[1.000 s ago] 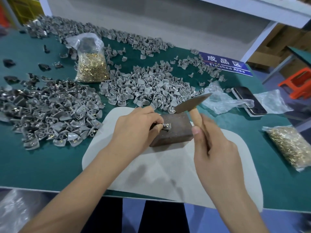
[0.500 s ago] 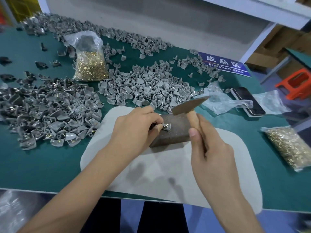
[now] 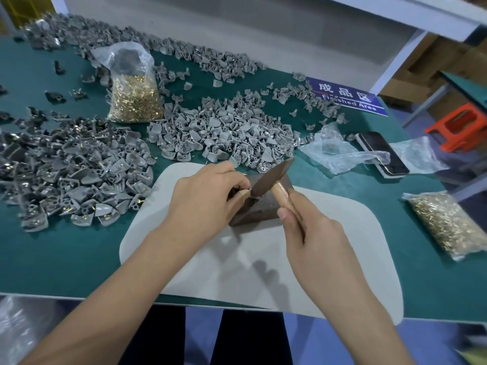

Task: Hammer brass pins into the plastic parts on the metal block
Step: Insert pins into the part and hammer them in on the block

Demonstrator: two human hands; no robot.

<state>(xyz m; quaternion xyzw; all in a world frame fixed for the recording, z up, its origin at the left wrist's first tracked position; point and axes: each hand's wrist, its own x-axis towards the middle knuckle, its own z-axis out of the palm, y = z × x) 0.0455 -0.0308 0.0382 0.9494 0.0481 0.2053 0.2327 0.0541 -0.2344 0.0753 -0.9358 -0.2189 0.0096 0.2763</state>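
The left hand [image 3: 208,196] pinched a plastic part, mostly hidden, against the metal block [image 3: 259,206]. The right hand [image 3: 313,233] gripped one hammer [image 3: 268,180], head down on it. Two bags of brass pins [image 3: 134,98] lay on the counter [image 3: 52,254].

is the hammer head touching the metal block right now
Cannot tell: in the head view the hammer head overlaps the metal block beside the left hand, hiding any gap.

Dark metal block [image 3: 263,206] flat on pale mat [image 3: 263,259]

Even overhead light, blurred warped edges
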